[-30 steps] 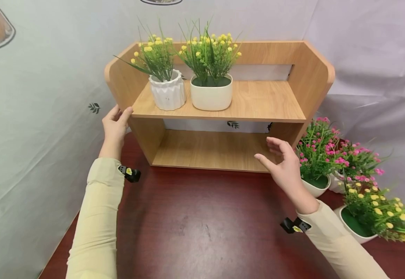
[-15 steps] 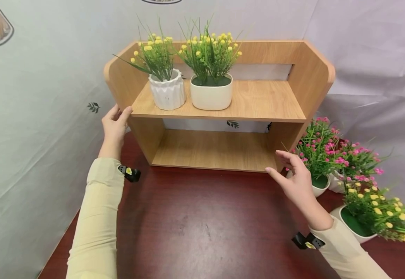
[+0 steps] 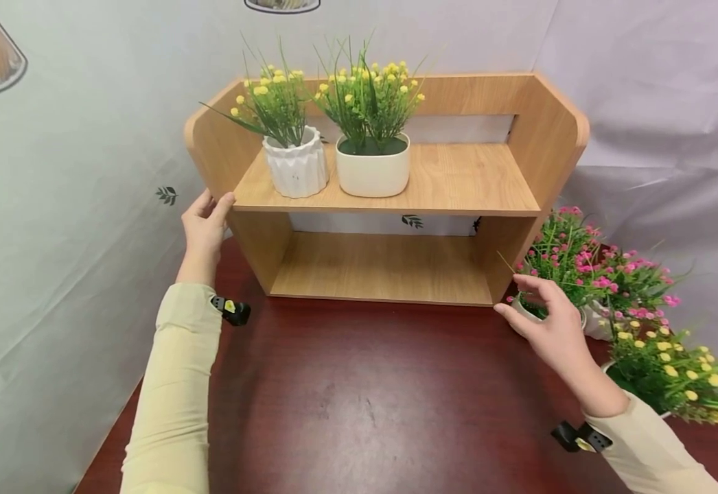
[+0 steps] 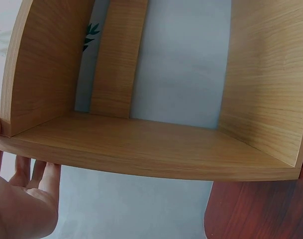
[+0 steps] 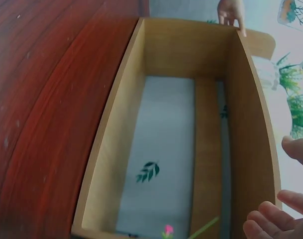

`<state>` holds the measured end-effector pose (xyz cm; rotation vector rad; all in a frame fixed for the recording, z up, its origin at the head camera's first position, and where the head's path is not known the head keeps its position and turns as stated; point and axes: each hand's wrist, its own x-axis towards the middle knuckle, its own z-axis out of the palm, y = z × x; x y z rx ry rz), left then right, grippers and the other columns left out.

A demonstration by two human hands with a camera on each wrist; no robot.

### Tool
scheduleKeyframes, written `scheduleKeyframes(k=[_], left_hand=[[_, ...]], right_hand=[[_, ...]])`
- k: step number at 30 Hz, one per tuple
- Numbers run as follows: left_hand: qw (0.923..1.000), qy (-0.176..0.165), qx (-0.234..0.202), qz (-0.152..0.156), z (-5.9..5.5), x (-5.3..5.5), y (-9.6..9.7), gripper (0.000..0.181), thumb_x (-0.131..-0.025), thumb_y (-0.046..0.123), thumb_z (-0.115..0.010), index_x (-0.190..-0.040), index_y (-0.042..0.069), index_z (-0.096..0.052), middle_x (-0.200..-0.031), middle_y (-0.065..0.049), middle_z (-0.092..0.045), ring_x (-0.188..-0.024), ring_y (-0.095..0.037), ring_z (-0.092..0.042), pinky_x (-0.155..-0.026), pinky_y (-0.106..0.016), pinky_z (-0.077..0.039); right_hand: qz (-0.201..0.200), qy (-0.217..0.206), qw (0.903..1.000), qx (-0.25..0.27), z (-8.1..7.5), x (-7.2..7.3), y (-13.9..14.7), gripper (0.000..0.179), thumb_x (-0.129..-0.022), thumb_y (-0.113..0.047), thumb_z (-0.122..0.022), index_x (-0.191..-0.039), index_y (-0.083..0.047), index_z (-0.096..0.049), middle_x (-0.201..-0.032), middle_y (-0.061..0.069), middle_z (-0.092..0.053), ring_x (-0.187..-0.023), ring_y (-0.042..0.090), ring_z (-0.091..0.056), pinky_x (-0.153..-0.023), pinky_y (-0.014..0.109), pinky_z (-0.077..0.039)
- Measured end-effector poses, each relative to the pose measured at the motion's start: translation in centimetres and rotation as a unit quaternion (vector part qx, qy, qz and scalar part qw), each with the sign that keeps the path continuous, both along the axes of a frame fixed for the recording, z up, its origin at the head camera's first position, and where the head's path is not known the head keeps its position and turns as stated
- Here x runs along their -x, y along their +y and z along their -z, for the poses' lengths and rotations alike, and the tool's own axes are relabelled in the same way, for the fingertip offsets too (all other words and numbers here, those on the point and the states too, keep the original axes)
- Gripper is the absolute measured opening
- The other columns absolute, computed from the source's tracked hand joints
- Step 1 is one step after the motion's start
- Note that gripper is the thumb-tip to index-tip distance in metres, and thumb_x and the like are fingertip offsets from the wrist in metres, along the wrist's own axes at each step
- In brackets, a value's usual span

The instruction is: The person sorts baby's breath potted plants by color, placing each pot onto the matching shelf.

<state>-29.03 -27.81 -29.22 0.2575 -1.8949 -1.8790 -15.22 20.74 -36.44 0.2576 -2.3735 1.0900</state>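
Note:
My left hand (image 3: 206, 226) grips the left side panel of a two-tier wooden shelf (image 3: 390, 267). Its thumb lies at the front edge, while the fingertips press the panel's outer face in the left wrist view. At the shelf's right front corner, my right hand (image 3: 550, 326) is held with thumb and fingers apart and nothing between them. Just behind it stands a white pot with pink flowers (image 3: 559, 254), partly covered by the hand. On the upper tier are a fluted white pot (image 3: 297, 168) and an oval cream pot (image 3: 373, 171), both with yellow flowers.
A second pink-flowered plant (image 3: 640, 278) and a yellow-flowered potted plant (image 3: 674, 370) stand right of the shelf. Everything rests on a dark red wooden table (image 3: 334, 391). Pale patterned cloth walls (image 3: 87, 206) rise close behind and to the left.
My right hand has moved right and a little toward me, from before the lower tier to the pink-flowered pot beside the shelf. The left hand has stayed on the panel.

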Motion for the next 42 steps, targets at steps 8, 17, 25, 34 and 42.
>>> scheduleKeyframes(k=[8, 17, 25, 34, 42], left_hand=[[1.0, 0.002, -0.003, -0.006, -0.2, -0.1, -0.1, 0.051, -0.086, 0.027, -0.069, -0.135, 0.025, -0.054, -0.142, -0.006, -0.05, -0.127, -0.024, -0.05, -0.108, -0.042, -0.037], [1.0, 0.004, 0.001, 0.002, -0.1, 0.0, -0.1, 0.051, -0.087, 0.026, -0.068, -0.136, 0.025, -0.054, -0.143, -0.007, -0.049, -0.128, -0.024, -0.049, -0.108, -0.042, -0.037], [1.0, 0.002, 0.004, 0.004, -0.1, 0.0, -0.1, 0.051, -0.087, 0.026, -0.068, -0.136, 0.025, -0.054, -0.143, -0.007, -0.049, -0.128, -0.024, -0.049, -0.109, -0.043, -0.037], [0.9998, 0.008, -0.015, 0.005, 0.0, 0.0, -0.1, 0.049, -0.087, 0.023, -0.069, -0.134, 0.023, -0.056, -0.139, -0.009, -0.053, -0.123, -0.022, -0.053, -0.107, -0.042, -0.039], [0.9996, 0.003, -0.029, 0.004, -0.2, -0.2, -0.4, 0.05, -0.086, 0.024, -0.07, -0.134, 0.024, -0.055, -0.141, -0.007, -0.052, -0.125, -0.021, -0.051, -0.11, -0.043, -0.036]], right_hand=[[0.018, 0.011, 0.9997, -0.011, -1.4, -0.6, 1.8, 0.048, -0.08, -0.011, -0.076, -0.123, -0.001, -0.058, -0.116, 0.01, -0.059, -0.099, -0.022, -0.038, -0.082, 0.004, -0.03], [0.058, 0.013, 0.9982, 0.001, -2.7, -0.6, 4.1, 0.046, -0.08, -0.012, -0.076, -0.123, -0.003, -0.06, -0.11, -0.023, -0.051, -0.096, -0.023, -0.042, -0.077, 0.001, -0.033], [0.095, -0.007, 0.9952, 0.022, -3.6, -0.9, 6.2, 0.043, -0.085, -0.018, -0.071, -0.126, -0.013, -0.06, -0.11, -0.034, -0.047, -0.092, -0.023, -0.043, -0.079, 0.0, -0.031], [0.176, -0.062, 0.9816, 0.039, -4.0, -1.7, 8.5, 0.048, -0.088, -0.025, -0.067, -0.134, -0.02, -0.054, -0.118, -0.027, -0.05, -0.095, -0.023, -0.04, -0.085, 0.001, -0.032], [0.223, -0.094, 0.9697, 0.034, -1.8, -1.4, 12.0, 0.052, -0.092, -0.032, -0.061, -0.141, -0.027, -0.044, -0.141, -0.012, -0.046, -0.127, -0.001, -0.041, -0.107, 0.017, -0.031]])
